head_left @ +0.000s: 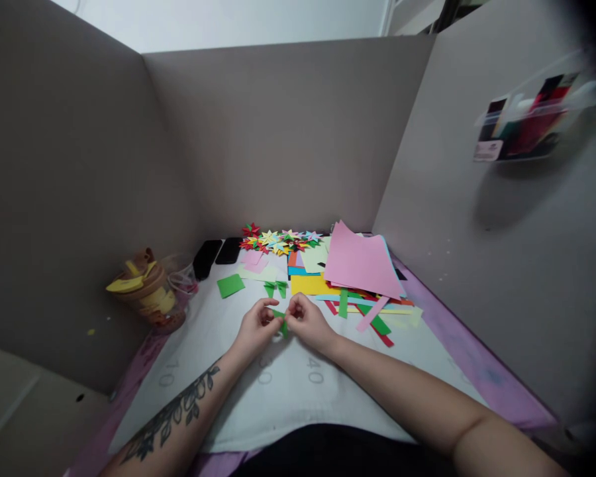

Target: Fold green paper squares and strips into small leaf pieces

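Note:
My left hand [257, 326] and my right hand [305, 321] meet over the middle of the white cutting mat [278, 391]. Both pinch one small folded green paper piece [280, 320] between their fingertips. Just beyond the hands lie two small folded green pieces [275, 287] and a flat green paper square [230, 285]. A heap of folded paper stars [281, 240] in many colours sits at the back of the mat.
A stack of coloured sheets topped with pink [361, 264] lies at the right, with loose paper strips [372, 313] in front. Two dark phones [217, 254] lie back left. A clear cup and a tub of scraps [149, 295] stand left. Grey partition walls enclose the desk.

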`<state>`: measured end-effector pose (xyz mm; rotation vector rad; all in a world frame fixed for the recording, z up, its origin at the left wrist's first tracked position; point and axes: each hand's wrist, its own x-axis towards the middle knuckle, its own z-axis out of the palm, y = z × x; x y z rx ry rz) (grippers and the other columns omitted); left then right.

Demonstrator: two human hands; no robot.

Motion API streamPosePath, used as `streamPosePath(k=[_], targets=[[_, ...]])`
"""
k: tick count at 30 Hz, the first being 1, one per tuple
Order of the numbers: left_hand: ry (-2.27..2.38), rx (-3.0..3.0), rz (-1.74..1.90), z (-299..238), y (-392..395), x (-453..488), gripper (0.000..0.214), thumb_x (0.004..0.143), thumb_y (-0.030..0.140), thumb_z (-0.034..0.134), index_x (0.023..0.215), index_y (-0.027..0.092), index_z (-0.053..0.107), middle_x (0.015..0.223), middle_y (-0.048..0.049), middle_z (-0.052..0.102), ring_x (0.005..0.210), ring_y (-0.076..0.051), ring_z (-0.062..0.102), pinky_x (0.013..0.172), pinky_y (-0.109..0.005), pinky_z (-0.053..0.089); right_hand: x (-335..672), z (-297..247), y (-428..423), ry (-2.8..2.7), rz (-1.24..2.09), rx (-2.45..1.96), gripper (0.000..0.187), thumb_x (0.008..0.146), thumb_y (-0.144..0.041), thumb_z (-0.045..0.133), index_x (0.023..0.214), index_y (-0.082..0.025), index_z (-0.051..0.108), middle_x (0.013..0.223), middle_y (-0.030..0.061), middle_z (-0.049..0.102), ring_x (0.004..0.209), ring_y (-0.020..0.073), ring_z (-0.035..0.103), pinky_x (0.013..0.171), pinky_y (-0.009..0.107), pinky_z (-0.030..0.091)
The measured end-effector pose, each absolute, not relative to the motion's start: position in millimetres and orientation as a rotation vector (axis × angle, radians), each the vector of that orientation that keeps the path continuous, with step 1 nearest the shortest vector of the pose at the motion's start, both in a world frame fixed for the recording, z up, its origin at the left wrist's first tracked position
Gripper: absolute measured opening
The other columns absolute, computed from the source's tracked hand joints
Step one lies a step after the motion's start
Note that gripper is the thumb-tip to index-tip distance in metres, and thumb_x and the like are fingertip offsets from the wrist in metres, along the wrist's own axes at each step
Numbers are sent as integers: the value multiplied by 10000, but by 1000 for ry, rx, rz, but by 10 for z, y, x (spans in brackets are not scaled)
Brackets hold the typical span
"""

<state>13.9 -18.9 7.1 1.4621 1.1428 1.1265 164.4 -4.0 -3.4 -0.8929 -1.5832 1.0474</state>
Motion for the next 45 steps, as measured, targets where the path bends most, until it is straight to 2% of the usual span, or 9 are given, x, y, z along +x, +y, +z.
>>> streamPosePath(k=[5,14,18,21,23,25,32,37,45], targets=[[1185,1512,1106,122,-219,151,334,675,196,609,994,142,526,632,35,552,544,-81,499,515,-185,371,1627,-45,-18,-1484,1062,-859,128,688,-161,528,759,-202,429,667,-52,474,605,112,467,580,236,380],[1206,1315,1416,171,-165,52,310,666,242,663,926,169,510,628,48,560,561,-86,526,540,-181,381,1634,-45,30,-1321,1227,-823,224,697,-237,602,762,-214,388,647,-55,497,586,112,484,566,228,390],[1235,1303,1518,138,-127,14,304,684,245,661,945,160,530,652,42,566,602,-83,540,595,-186,407,1695,-77,54,-1336,1136,-876,178,728,-222,572,764,-214,398,644,-49,485,595,119,493,582,243,415],[1262,1269,1469,113,-120,30,305,663,264,679,920,147,563,669,25,595,599,-93,560,569,-190,418,1728,-65,16,-1536,841,-903,155,734,-176,555,866,-212,482,821,9,551,784,166,541,720,311,450],[1255,1235,1385,103,-128,55,310,643,280,693,895,137,582,692,5,626,604,-107,579,545,-195,424,1728,-44,-25,-1740,636,-842,306,708,-122,562,995,-220,519,1018,54,560,987,210,513,866,376,421],[1229,1215,1307,93,-141,79,314,627,289,703,876,126,600,734,-19,656,630,-123,600,550,-205,438,1715,-31,-54,-1894,525,-763,431,702,-71,541,1101,-230,509,1130,72,539,1094,222,467,946,405,382],[1181,1206,1142,44,-152,84,363,633,296,710,931,118,606,747,-46,685,652,-147,627,548,-211,449,1720,-63,-38,-1933,512,-785,405,751,-57,494,1112,-239,529,1024,61,604,955,196,549,849,370,456],[1175,1156,1112,88,-166,96,433,611,316,725,971,111,602,704,-37,675,559,-121,591,503,-204,433,1723,-46,-49,-2009,473,-699,525,726,-26,480,1199,-255,497,1083,66,587,1029,212,516,898,408,433],[1194,1170,1105,109,-183,98,397,623,285,706,969,111,617,674,-28,672,553,-112,581,496,-192,410,1743,-59,-27,-1988,480,-712,524,729,-21,465,1193,-254,534,1072,58,618,1002,207,531,889,396,441]])
